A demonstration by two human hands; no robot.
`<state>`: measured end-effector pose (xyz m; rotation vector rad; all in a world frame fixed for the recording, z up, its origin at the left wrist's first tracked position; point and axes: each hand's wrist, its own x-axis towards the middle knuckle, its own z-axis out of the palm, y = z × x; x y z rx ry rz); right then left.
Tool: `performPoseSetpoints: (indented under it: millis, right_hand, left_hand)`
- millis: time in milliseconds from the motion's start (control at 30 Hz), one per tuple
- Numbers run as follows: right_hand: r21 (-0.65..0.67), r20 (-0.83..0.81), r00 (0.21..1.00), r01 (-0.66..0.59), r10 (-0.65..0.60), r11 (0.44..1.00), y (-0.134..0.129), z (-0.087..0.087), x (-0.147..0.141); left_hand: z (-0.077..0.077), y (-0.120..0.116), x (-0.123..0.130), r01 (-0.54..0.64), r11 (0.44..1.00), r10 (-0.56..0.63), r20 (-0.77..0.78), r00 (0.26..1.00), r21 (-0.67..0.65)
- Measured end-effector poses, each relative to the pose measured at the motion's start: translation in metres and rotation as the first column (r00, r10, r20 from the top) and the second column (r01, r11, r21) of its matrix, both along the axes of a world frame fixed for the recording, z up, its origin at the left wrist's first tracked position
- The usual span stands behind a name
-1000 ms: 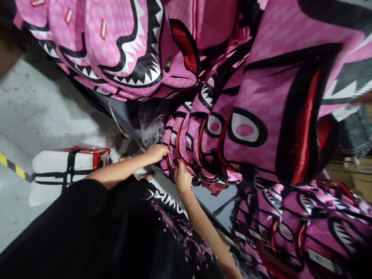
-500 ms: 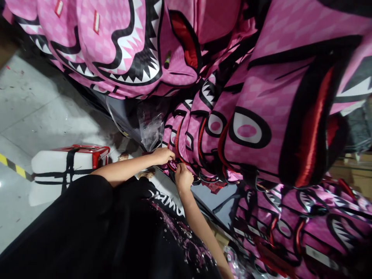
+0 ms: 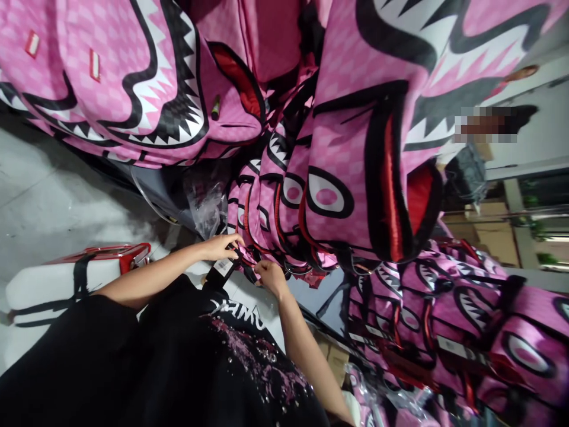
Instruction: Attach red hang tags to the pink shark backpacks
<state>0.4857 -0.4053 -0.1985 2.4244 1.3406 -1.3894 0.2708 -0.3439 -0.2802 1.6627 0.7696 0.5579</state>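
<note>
Pink checkered shark-face backpacks stand packed in a row, and both hands work at the low end of the farthest small backpack. My left hand has its fingers curled at the bag's edge, thumb against the upper end of a black hang tag with a white label. Close by on the right, my right hand is closed in a pinch on the same backpack's lower edge. The exact part between its fingertips is too small to make out.
Larger pink backpacks rise at the upper left, more backpacks lie at lower right. Clear plastic wrapping sits beside the row. A white-padded red stool stands at left. Cardboard boxes and a person are at far right.
The view has shifted, so the backpacks appear farther left. My hands have moved slightly apart, the left fingers loosening from a tight pinch. A black hang tag now shows beneath my left hand.
</note>
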Motion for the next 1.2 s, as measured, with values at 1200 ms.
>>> performPoseSetpoints:
  millis: [1200]
  right_hand:
    - [0.076, -0.629, 0.589, 0.696, -0.507, 0.714, -0.006, -0.059, -0.017]
  left_hand:
    - [-0.012, -0.037, 0.051, -0.177, 0.984, 0.174, -0.165, 0.971, -0.004]
